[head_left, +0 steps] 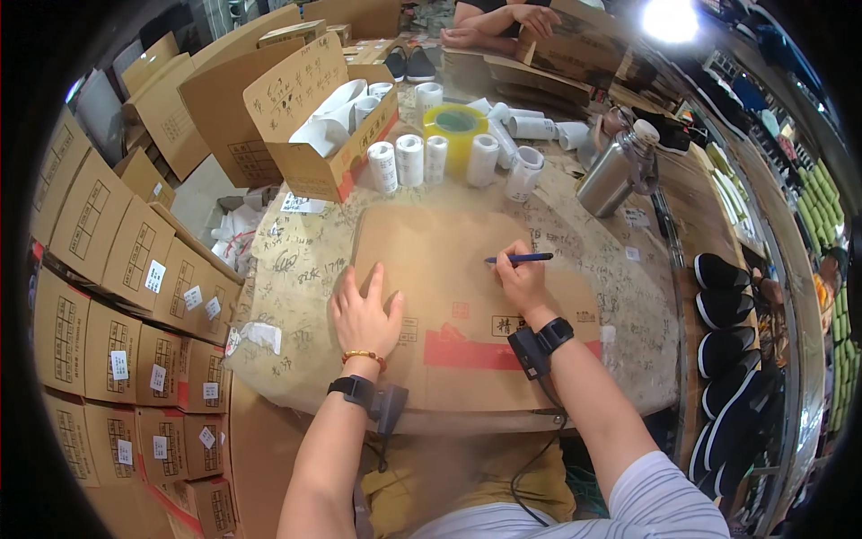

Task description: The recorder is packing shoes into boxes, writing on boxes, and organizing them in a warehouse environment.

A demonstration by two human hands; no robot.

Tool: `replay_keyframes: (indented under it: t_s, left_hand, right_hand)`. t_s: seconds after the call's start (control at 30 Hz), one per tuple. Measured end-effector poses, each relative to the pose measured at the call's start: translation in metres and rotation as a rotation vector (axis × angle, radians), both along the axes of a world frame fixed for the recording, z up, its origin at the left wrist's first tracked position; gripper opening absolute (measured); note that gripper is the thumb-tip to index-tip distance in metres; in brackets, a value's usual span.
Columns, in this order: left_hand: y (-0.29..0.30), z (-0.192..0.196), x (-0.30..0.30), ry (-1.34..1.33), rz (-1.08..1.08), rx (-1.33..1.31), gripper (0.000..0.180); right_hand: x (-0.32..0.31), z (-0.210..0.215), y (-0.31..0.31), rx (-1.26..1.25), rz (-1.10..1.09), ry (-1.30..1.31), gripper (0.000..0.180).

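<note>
In the head view, a flattened cardboard box [449,296] is lying on the scribbled-over tabletop [620,296], directly in front of the person, with a red band running across the end nearest them. The left hand [364,316] is pressing flat on the box's left part, fingers spread and palm down, so this grip is fully open and holding nothing. The right hand [521,280] is resting on the right part of the box with its grip closing around a blue pen [521,259], which is pointing left, its tip touching or just above the cardboard. Both wrists are wearing dark bands with small devices; the left wrist is also carrying a beaded bracelet [364,357].

Beyond the box, small white label rolls [409,160] are standing in a row, just beside a large roll of yellow tape [456,130]. An open carton [314,121] with white rolls inside is sitting at the far left of the tabletop, and a metal flask [615,171] is standing at the far right. Stacked cartons [135,314] are filling the left side, dark shoes [723,305] are lining the right, and another person's arms [494,22] are showing at the top edge.
</note>
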State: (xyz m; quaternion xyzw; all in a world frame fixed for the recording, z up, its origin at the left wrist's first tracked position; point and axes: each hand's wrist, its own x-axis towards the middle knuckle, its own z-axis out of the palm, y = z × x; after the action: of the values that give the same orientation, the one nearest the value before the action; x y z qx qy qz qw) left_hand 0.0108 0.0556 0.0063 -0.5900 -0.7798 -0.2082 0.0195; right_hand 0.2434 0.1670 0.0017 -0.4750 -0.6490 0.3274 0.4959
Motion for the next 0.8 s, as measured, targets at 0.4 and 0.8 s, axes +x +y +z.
replay_keyframes:
  t_s: [0.4, 0.8]
  left_hand:
    - [-0.0005, -0.0009, 0.0019, 0.033, 0.005, 0.054, 0.057]
    - [0.0016, 0.0009, 0.0023, 0.025, 0.002, 0.038, 0.056]
  right_hand:
    - [0.0043, 0.0058, -0.0041, -0.154, -0.094, 0.335, 0.016]
    - [0.0041, 0.0033, -0.0030, -0.059, -0.051, 0.139, 0.016]
